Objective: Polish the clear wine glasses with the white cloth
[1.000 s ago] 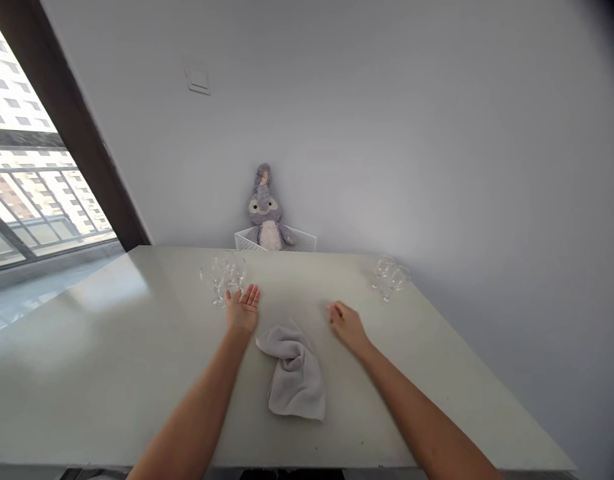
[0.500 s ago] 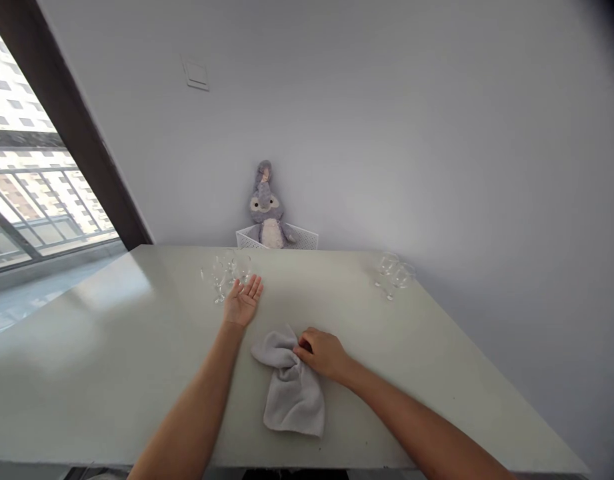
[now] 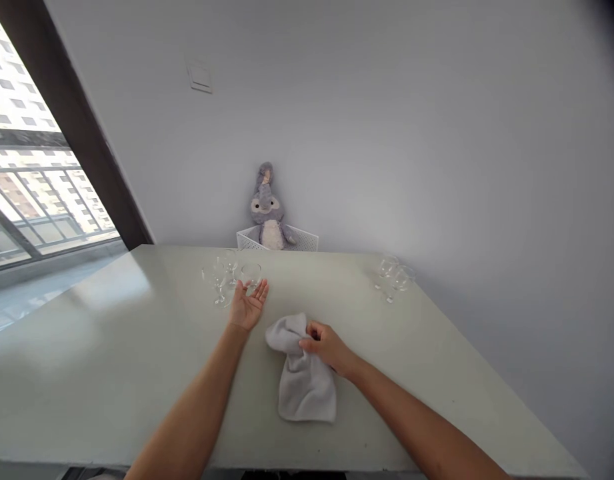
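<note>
My left hand [image 3: 247, 308] is palm up at the near side of the left group of glasses, its thumb and fingers around the lower part of a clear stemmed glass [image 3: 251, 271]. The stem is mostly hidden by the fingers. Several other clear stemmed glasses [image 3: 219, 275] stand just left of and behind it. In my right hand [image 3: 331, 348] a pale grey cloth [image 3: 307, 390] is pinched between thumb and fingers. The cloth hangs bunched at the grip, its lower part spread over the table near the middle.
On the right side of the pale table [image 3: 151, 373] are more clear glasses [image 3: 399, 277]. A grey plush toy [image 3: 271, 217] sits in a white perforated basket [image 3: 307, 239] by the wall. A window is at the left.
The glass at my left hand has shifted slightly right along with the hand. My right hand has moved the cloth a little up and to the right.
</note>
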A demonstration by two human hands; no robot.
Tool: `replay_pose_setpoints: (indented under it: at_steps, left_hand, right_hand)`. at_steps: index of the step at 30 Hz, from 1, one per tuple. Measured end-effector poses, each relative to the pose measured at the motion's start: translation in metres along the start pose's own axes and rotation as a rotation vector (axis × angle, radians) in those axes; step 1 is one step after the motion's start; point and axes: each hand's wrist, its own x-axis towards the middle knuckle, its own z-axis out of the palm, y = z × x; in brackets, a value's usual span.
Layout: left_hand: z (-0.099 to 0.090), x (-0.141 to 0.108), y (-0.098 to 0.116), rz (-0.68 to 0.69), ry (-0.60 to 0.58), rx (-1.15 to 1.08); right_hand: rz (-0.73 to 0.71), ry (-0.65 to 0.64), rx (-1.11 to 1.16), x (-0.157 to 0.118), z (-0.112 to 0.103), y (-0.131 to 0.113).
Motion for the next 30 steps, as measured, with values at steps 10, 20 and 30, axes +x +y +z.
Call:
replay_pose_setpoints:
  at_steps: [10,20,30]
  left_hand:
    - [0.019,-0.030,-0.035,0.008,-0.223,0.244]
    - [0.026,-0.054,-0.064,-0.007,-0.413,0.515]
    - [0.029,-0.068,-0.064,-0.017,-0.538,0.910]
  right_hand:
    - [-0.245,0.631,0.569,-0.003,-0.035,-0.014]
    - [-0.242,0.053,0.219,-0.015,0.000,-0.021]
    - [-0.242,0.062,0.057,-0.001,-0.016,0.001]
